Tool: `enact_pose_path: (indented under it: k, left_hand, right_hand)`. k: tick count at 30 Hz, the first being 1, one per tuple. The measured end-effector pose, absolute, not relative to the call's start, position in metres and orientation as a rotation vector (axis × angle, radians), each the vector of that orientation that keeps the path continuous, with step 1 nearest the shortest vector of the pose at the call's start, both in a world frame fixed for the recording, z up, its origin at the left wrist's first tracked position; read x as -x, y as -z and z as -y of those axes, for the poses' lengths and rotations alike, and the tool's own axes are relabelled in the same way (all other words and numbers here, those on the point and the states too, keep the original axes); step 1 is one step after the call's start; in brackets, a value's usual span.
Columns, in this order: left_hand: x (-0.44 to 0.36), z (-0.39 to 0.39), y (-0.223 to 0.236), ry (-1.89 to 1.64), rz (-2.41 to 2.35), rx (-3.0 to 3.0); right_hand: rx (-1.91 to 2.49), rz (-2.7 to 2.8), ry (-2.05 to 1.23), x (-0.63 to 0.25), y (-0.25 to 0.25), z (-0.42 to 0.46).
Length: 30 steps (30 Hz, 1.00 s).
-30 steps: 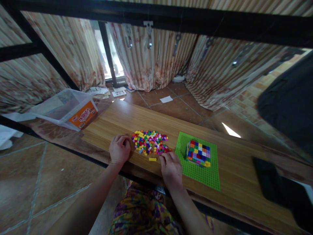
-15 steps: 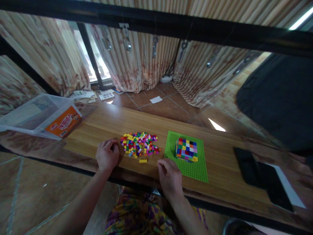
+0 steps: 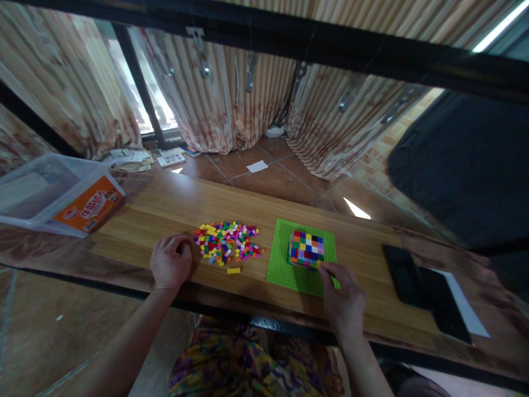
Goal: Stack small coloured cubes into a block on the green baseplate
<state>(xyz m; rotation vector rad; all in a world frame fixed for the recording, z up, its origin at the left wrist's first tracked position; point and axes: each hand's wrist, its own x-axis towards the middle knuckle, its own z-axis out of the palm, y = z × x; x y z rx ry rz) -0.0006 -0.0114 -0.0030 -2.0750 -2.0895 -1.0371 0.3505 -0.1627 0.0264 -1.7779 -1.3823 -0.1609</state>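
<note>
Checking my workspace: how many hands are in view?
2: left hand beside the loose bricks; right hand at the brick block's near-right corner, over the green baseplate.

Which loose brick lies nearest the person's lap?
The long yellow brick, lying by itself on the table; the other loose bricks lie clustered farther from the person.

Looks like a home: long patterned curtains [image 3: 215, 110], tiled floor [image 3: 291, 175] and papers [image 3: 131, 157] beyond far edge of table [image 3: 198, 203] bearing toy bricks [image 3: 227, 239].
</note>
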Motion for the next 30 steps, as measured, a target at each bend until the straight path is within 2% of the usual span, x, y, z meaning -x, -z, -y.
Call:
enact_pose_path:
  k: [30]
  left_hand:
    - [0.001,0.012,0.005,1.051,2.038,2.087]
  right_hand:
    - [1.733,1.674,0.333,-0.367,-0.025,0.157]
